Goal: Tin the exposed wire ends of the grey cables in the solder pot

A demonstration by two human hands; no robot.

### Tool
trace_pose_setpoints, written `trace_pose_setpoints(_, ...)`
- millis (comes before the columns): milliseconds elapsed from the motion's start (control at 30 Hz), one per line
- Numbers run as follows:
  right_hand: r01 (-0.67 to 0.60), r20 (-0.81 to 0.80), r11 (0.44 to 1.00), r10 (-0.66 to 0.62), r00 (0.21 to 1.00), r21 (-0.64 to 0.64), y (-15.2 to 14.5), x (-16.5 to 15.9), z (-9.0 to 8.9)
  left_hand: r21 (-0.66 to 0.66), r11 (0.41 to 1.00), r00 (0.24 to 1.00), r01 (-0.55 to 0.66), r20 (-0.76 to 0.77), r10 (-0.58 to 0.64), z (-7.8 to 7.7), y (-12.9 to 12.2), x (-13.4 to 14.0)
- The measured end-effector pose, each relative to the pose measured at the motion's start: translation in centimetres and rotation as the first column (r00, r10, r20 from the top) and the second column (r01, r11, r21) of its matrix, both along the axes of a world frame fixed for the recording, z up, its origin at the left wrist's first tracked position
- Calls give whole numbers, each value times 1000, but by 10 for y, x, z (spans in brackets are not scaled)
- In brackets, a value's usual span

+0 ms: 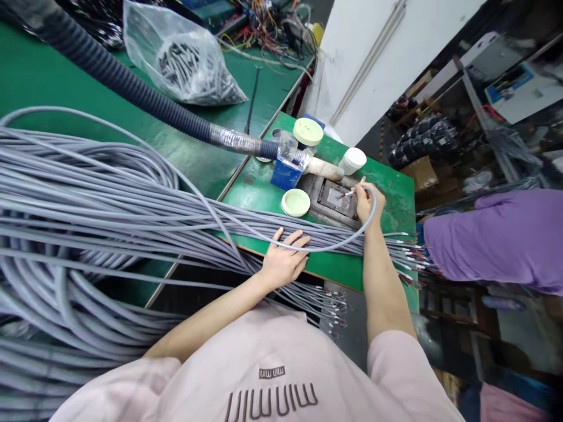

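Note:
My right hand [370, 205] is closed in a pinch on a grey cable [336, 247] near its stripped end. The thin wires of that end point left, over the silvery square of a solder pot [338, 198]. From my right hand the cable curves down and back left, passing across the fingers of my left hand [285, 262]. That hand rests on a thick bundle of grey cables [255, 220], its fingers stretched out and apart. The bundle's stripped ends [409, 253] fan out at the table's right edge.
A ribbed hose [162, 105] ends in a pale nozzle [325, 168] beside the pot, above a blue box [285, 174]. Around it stand a pale green dish [295, 202], a round lid [308, 131] and a white cup [353, 159]. A person in purple [497, 240] is at right.

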State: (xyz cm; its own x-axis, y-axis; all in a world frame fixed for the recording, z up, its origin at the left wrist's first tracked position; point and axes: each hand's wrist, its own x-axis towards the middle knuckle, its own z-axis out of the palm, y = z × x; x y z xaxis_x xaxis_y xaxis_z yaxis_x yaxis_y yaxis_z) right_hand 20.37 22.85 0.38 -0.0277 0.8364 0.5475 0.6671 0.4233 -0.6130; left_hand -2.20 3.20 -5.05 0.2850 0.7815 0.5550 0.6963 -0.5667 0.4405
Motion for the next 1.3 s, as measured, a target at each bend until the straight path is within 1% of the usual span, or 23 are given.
trace_pose_setpoints(67, -1, -16, 1000, 1, 1000, 18, -8, -1, 8, -12, 1000, 999, 15, 29, -15, -1, 1, 0)
trace_pose_setpoints(133, -15, -25, 999, 16, 1000, 51, -20, -3, 20, -60, 995, 993, 77, 94, -71, 1, 1, -2)
trace_pose_setpoints(167, -21, -24, 997, 23, 999, 70, -27, -4, 27, -107, 985, 982, 134, 146, -118, 3, 1, -6)
trace_pose_setpoints(200, -23, -17, 996, 25, 1000, 90, -35, -4, 34, -174, 961, 961, 213, 216, -174, 7, 0, -11)
trace_pose_setpoints(233, -23, -4, 994, 23, 1000, 110, -43, -5, 41, -256, 912, 921, 321, 308, -238, 14, -1, -17)
trace_pose_setpoints(267, -19, 16, 991, 17, 1000, 130, -52, -5, 47, -344, 829, 862, 440, 419, -284, 21, -3, -24)
trace_pose_setpoints(300, -15, 37, 988, 10, 999, 151, -61, -5, 53, -424, 688, 769, 589, 555, -317, 30, -5, -32)
trace_pose_setpoints(333, -17, 55, 985, 8, 998, 172, -71, -5, 57, -456, 486, 638, 745, 700, -321, 39, -7, -39)
trace_pose_setpoints(367, -31, 70, 981, 18, 997, 193, -82, -6, 61, -433, 249, 495, 867, 811, -312, 48, -10, -44)
trace_pose_setpoints(400, -63, 87, 976, 46, 995, 209, -95, -7, 64, -373, 71, 378, 925, 884, -273, 56, -13, -48)
trace_pose_setpoints(433, -109, 102, 970, 89, 991, 218, -108, -8, 65, -325, -2, 318, 946, 926, -206, 63, -16, -48)
trace_pose_setpoints(467, -174, 119, 960, 150, 981, 222, -123, -11, 66, -300, 3, 298, 954, 946, -126, 67, -18, -46)
trace_pose_setpoints(500, -248, 144, 945, 220, 965, 214, -138, -14, 65, -293, 80, 297, 953, 954, -40, 70, -19, -41)
trace_pose_setpoints(567, -373, 172, 900, 340, 924, 225, -169, -21, 62, -326, 296, 305, 898, 945, 113, 70, -21, -26)
trace_pose_setpoints(600, -422, 194, 879, 384, 903, 221, -183, -24, 60, -343, 381, 301, 859, 939, 166, 69, -21, -19)
trace_pose_setpoints(633, -461, 218, 863, 419, 882, 205, -196, -27, 58, -348, 431, 292, 833, 937, 192, 67, -20, -11)
trace_pose_setpoints(700, -516, 266, 836, 463, 845, 184, -218, -32, 52, -346, 479, 276, 807, 938, 211, 63, -21, 0)
trace_pose_setpoints(767, -553, 308, 814, 487, 817, 180, -234, -33, 45, -345, 486, 271, 803, 937, 219, 61, -23, 5)
trace_pose_setpoints(833, -572, 329, 800, 498, 802, 181, -244, -32, 38, -362, 469, 285, 806, 931, 230, 61, -26, 5)
trace_pose_setpoints(933, -572, 325, 801, 502, 801, 173, -252, -30, 30, -400, 428, 327, 810, 915, 235, 62, -30, 3)
trace_pose_setpoints(1000, -566, 319, 807, 498, 806, 169, -254, -29, 28, -411, 416, 347, 811, 911, 224, 62, -32, 1)
trace_pose_setpoints(1167, -574, 320, 797, 503, 802, 186, -257, -32, 29, -384, 434, 367, 815, 922, 127, 56, -32, -2)
trace_pose_setpoints(1300, -586, 335, 787, 508, 794, 195, -257, -35, 32, -343, 465, 350, 816, 934, 73, 51, -31, -4)
